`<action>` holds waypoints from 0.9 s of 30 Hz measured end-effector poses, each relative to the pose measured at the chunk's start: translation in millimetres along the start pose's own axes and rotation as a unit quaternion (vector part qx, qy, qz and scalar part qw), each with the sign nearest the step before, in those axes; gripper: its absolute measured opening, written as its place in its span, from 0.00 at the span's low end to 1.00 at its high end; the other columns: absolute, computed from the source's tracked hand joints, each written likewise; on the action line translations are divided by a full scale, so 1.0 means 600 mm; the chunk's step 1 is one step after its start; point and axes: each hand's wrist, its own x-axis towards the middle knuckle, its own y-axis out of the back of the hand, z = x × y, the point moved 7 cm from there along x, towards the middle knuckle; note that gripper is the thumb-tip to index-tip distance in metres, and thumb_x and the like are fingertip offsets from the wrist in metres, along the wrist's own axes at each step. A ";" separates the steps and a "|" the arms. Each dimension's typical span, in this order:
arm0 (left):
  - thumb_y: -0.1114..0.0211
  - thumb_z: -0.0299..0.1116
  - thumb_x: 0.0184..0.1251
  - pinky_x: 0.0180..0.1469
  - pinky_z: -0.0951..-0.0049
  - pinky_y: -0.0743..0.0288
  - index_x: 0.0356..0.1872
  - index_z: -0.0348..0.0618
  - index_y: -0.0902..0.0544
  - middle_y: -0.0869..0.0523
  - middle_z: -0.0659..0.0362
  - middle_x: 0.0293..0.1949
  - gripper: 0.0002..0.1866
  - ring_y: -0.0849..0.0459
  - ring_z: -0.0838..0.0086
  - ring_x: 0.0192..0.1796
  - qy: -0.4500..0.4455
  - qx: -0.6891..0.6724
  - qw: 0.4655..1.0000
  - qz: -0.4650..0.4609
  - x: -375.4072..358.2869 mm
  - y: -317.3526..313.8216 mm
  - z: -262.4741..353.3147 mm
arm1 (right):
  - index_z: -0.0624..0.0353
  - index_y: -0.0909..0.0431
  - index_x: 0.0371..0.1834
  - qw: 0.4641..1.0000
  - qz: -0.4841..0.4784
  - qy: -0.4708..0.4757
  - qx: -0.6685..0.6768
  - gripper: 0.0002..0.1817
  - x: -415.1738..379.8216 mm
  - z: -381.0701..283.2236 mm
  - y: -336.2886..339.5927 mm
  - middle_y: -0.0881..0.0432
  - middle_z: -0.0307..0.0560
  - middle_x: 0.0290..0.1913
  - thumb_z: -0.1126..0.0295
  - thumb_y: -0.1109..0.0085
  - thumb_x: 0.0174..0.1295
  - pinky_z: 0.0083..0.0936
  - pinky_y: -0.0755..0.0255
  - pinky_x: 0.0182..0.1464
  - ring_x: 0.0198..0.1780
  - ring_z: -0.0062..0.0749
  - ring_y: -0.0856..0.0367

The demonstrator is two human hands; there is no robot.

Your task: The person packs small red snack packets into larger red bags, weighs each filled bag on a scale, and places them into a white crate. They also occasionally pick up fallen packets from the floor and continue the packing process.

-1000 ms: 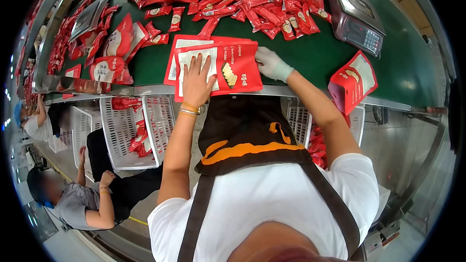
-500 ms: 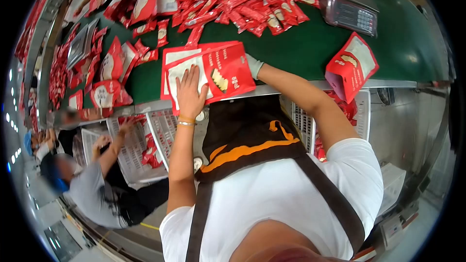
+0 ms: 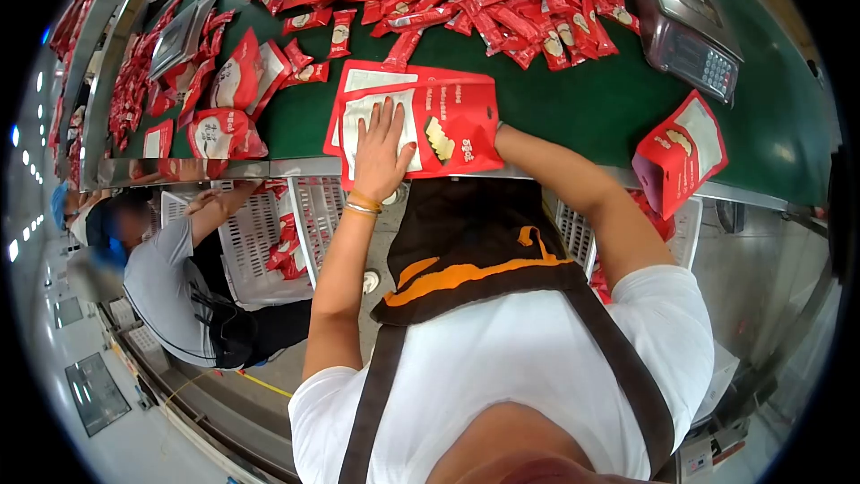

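Note:
My left hand point(image 3: 383, 154) lies flat with fingers stretched out on a red pouch point(image 3: 457, 130) at the front edge of the green table. The pouch has a white panel and a picture of pale yellow pieces. Beneath it, another red pouch point(image 3: 356, 79) shows along the back and left. My right wrist point(image 3: 507, 140) reaches in at the pouch's right end, and the hand beyond it is hidden inside. Small red wrapped packets point(image 3: 502, 9) are heaped behind the pouches, with one single packet point(image 3: 401, 51) close to their back edge.
A metal weighing scale point(image 3: 685, 27) stands at the back right. An opened red pouch point(image 3: 683, 154) stands at the right table edge. More filled pouches point(image 3: 224, 134) lie left. White crates point(image 3: 309, 215) are below the table. A co-worker point(image 3: 179, 278) bends over crates at left.
My right hand has gone deeper into the pouch; its pale glove showed at the opening before. My left hand stays flat on top. The view has shifted, and the co-worker's arm has moved.

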 end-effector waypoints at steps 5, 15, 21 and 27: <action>0.43 0.41 0.68 0.75 0.42 0.53 0.72 0.39 0.36 0.39 0.45 0.75 0.33 0.43 0.47 0.77 0.062 -0.016 0.998 0.026 -0.009 -0.010 -0.023 | 0.58 0.22 0.54 0.987 0.133 -0.084 -0.025 0.18 -0.050 -0.010 0.094 0.22 0.58 0.55 0.71 0.43 0.59 0.39 0.26 0.58 0.55 0.55 0.24; 0.43 0.41 0.68 0.74 0.39 0.53 0.72 0.48 0.32 0.38 0.44 0.74 0.31 0.41 0.48 0.76 0.071 0.033 0.997 0.014 -0.006 -0.006 -0.011 | 0.47 0.21 0.59 0.941 0.206 -0.050 -0.263 0.31 -0.203 -0.019 0.200 0.21 0.51 0.50 0.81 0.42 0.49 0.40 0.26 0.54 0.52 0.51 0.23; 0.44 0.41 0.68 0.74 0.39 0.53 0.73 0.49 0.33 0.39 0.44 0.74 0.31 0.43 0.47 0.76 0.067 0.034 0.997 0.009 -0.007 -0.011 -0.015 | 0.41 0.23 0.63 0.899 0.264 -0.211 -0.278 0.30 -0.299 0.037 0.262 0.22 0.51 0.55 0.74 0.39 0.54 0.43 0.30 0.59 0.56 0.51 0.26; 0.45 0.42 0.69 0.74 0.39 0.54 0.73 0.48 0.33 0.39 0.43 0.74 0.31 0.43 0.46 0.76 0.069 0.027 0.997 0.010 -0.009 -0.009 -0.014 | 0.51 0.21 0.57 0.914 0.275 -0.093 -0.285 0.24 -0.246 -0.064 0.223 0.23 0.51 0.60 0.71 0.35 0.53 0.39 0.35 0.64 0.61 0.47 0.26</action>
